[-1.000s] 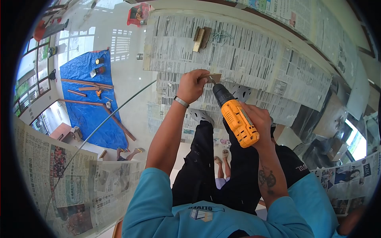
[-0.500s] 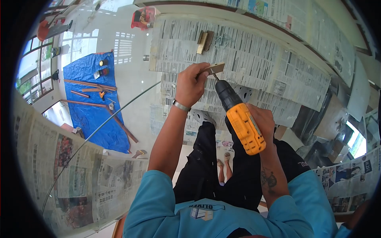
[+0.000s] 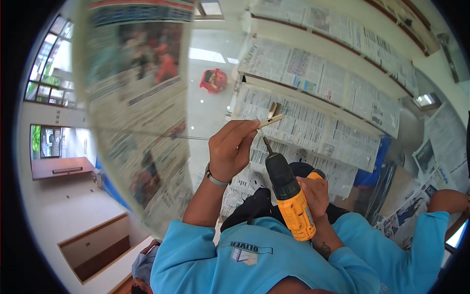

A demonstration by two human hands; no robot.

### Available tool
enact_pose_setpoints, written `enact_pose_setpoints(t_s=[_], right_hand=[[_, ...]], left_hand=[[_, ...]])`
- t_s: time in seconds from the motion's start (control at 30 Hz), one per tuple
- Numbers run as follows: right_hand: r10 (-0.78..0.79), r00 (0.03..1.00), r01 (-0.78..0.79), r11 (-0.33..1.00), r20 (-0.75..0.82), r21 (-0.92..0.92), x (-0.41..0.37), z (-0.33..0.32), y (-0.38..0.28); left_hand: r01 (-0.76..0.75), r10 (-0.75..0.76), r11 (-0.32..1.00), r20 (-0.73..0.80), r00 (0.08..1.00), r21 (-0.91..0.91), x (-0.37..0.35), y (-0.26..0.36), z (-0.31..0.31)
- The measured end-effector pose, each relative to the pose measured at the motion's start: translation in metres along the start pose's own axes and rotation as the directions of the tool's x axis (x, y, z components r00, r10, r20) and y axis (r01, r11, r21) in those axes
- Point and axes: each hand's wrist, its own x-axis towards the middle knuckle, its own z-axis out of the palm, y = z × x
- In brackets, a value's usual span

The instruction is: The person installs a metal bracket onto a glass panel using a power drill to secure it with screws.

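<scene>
My left hand pinches a small, narrow brass-coloured plate, seen nearly edge-on with a dark slot along it. My right hand is wrapped round the handle of a yellow and black cordless drill. The drill points up at the underside of the plate, its bit just below my left fingertips. A thin, pale, screw-like piece shows between bit and plate. Beyond the plate, more brass-coloured pieces lie on the newspaper-covered step, partly hidden behind it.
Steps covered in newspaper rise ahead of me. A red container stands on the pale floor. A newspaper-covered panel stands close on my left. Another person's blue sleeve is at the right; a second person is at the lower left.
My view has swung, bringing the newspaper-covered panel across the left and hiding most of the blue sheet. The plate is turned more edge-on, and the drill bit has drawn slightly away from it.
</scene>
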Motion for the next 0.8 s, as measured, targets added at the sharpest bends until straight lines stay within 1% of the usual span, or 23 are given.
enact_pose_setpoints(t_s=[0.07,0.17,0.27,0.33,0.5,0.57,0.7,0.8], right_hand=[[-0.043,0.999,0.043,0.997,-0.006,0.062,0.008,-0.010,-0.029],[-0.103,0.995,0.103,0.991,-0.009,0.087,0.018,-0.020,-0.067],[-0.192,0.981,0.192,0.977,-0.009,0.098,0.025,-0.025,-0.089],[-0.228,0.974,0.227,0.969,0.003,0.095,0.026,-0.025,-0.100],[-0.293,0.956,0.292,0.952,-0.001,0.088,0.028,-0.025,-0.122],[-0.291,0.957,0.291,0.949,-0.019,0.124,0.027,-0.022,-0.129],[-0.314,0.949,0.314,0.942,-0.026,0.118,0.026,-0.022,-0.135],[-0.320,0.947,0.321,0.939,-0.023,0.121,0.026,-0.023,-0.138]], left_hand=[[-0.100,0.102,0.994,-0.044,0.994,0.052,-0.002,0.027,-0.030],[-0.142,0.149,0.984,-0.070,0.986,0.104,-0.013,0.056,-0.069],[-0.097,0.119,0.984,-0.142,0.983,0.152,-0.027,0.084,-0.098],[-0.095,0.124,0.981,-0.173,0.977,0.170,-0.038,0.089,-0.114],[-0.110,0.155,0.976,-0.243,0.957,0.190,-0.056,0.105,-0.139],[-0.122,0.167,0.976,-0.260,0.951,0.180,-0.061,0.107,-0.145],[-0.142,0.189,0.974,-0.284,0.940,0.179,-0.066,0.111,-0.152],[-0.181,0.233,0.963,-0.274,0.933,0.201,-0.067,0.113,-0.157]])
